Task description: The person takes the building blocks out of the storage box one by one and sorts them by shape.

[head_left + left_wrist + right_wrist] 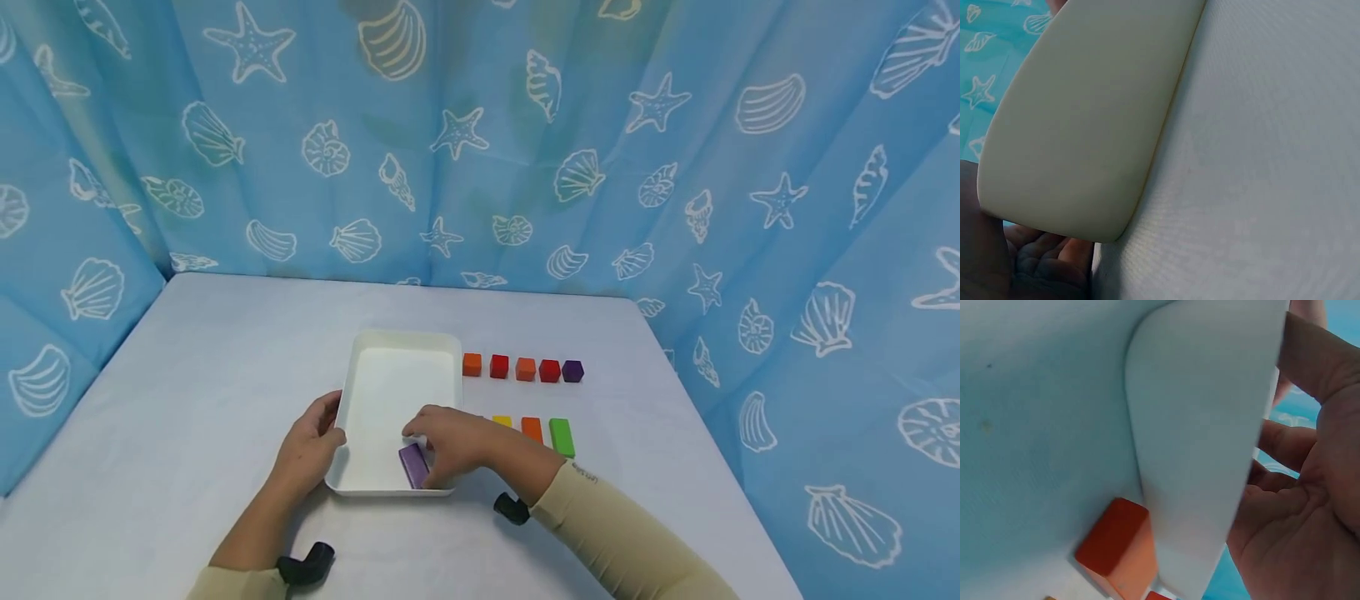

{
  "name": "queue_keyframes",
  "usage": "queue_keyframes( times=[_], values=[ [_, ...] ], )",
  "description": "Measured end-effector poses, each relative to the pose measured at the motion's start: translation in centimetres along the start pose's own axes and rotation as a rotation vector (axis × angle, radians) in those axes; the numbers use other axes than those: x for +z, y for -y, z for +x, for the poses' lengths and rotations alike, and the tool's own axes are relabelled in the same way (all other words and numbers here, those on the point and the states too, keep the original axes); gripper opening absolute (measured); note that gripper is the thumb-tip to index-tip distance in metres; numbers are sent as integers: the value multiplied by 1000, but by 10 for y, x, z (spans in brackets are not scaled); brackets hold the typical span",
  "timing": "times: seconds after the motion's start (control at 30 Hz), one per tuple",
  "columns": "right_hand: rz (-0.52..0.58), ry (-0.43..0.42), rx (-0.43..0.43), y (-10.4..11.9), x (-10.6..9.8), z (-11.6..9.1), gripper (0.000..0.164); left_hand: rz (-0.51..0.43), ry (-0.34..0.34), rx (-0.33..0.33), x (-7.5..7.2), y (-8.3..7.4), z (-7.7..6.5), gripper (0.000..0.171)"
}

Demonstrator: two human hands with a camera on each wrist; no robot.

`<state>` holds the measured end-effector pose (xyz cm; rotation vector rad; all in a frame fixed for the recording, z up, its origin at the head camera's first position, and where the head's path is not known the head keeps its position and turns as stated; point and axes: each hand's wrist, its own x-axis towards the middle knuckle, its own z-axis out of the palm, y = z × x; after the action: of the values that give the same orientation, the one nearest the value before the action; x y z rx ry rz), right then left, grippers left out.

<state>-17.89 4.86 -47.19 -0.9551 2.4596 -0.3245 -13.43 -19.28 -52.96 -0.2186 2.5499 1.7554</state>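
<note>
In the head view my left hand point(306, 446) grips the left rim of a white rectangular tray point(405, 336), its thumb over the edge. The left wrist view shows the outer wall of the tray point(1085, 112), with curled fingers point(1054, 259) beneath its corner. My right hand point(453, 442) reaches over the right rim into the near right corner of the tray. There it holds a purple rectangular block point(413, 466), thumb near its close end and fingers toward the far end. The tray wall point(1204, 425) hides those fingertips in the right wrist view.
Right of the tray, a back row has orange point(472, 365), red point(498, 367) and purple cubes point(572, 372). A nearer row holds yellow point(502, 421), orange point(532, 430) and green blocks point(562, 437), partly behind my right forearm. A shell-patterned curtain point(465, 183) borders the white table point(247, 350).
</note>
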Motion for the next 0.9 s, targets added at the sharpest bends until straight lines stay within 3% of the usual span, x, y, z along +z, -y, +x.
queue_keyframes(
  times=[0.33,0.47,0.67,0.9],
  values=[
    [-22,-70,-67,-1,6,5,58,13,11,3,-2,-4,1,73],
    [80,-94,-45,-5,8,1,61,10,10,-9,2,1,-1,72],
    [264,-173,-34,-16,2,-19,63,17,-3,-14,4,-1,-1,73],
    [311,-297,54,-50,-3,-54,69,29,-11,-22,6,-3,-1,72]
  ],
)
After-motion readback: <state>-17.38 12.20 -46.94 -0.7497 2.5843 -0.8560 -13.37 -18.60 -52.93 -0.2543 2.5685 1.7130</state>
